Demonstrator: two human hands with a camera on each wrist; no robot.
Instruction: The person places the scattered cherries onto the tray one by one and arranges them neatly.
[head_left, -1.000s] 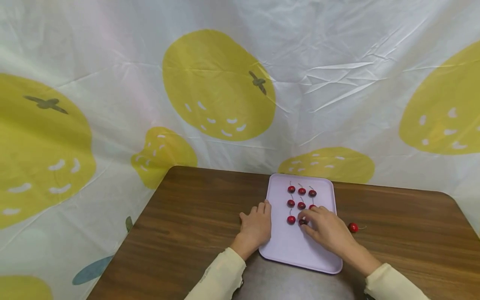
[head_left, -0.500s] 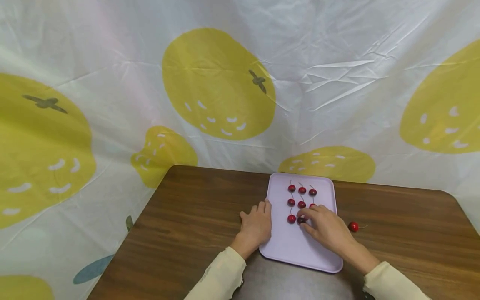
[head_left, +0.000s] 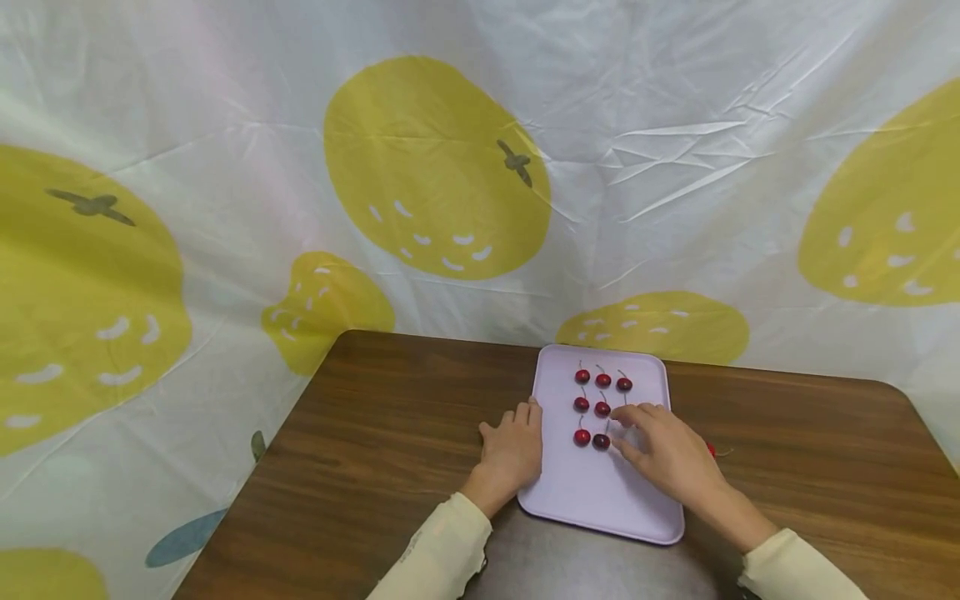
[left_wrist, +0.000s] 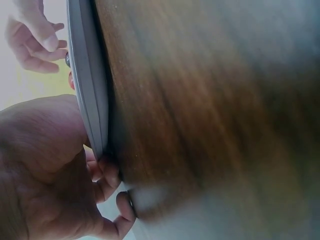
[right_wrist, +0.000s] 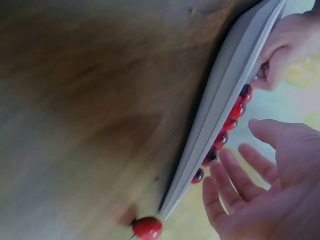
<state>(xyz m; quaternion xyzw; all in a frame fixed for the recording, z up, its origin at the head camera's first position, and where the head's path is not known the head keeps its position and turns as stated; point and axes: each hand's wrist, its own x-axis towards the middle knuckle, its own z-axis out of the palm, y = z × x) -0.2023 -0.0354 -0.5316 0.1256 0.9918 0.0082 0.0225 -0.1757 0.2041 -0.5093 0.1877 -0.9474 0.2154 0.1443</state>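
In the head view, a pale lilac tray (head_left: pixel 600 500) carries several red cherries with stems, set in rows. My left hand (head_left: pixel 512 450) rests against the tray's left rim, its fingers along the edge and its thumb apart on the table side. Just right of a dark cherry (head_left: pixel 602 442) in the nearest row, my right hand (head_left: pixel 671 450) hovers with thumb and forefinger parted and nothing between them. Its fingers cover the right-hand cherry of the middle row; only that one's stem shows. One bright red cherry (right_wrist: pixel 147 228) lies off the tray, on the table.
The brown wooden table (head_left: pixel 405 400) extends on both sides of the tray. Behind it hangs a white cloth (head_left: pixel 675 208) printed with yellow fruit, close to the table's far edge.
My right hand has let go of the dark cherry and drawn away to the right, now partly covering the loose cherry. That dark cherry sits slightly further left. The left hand has stayed put.
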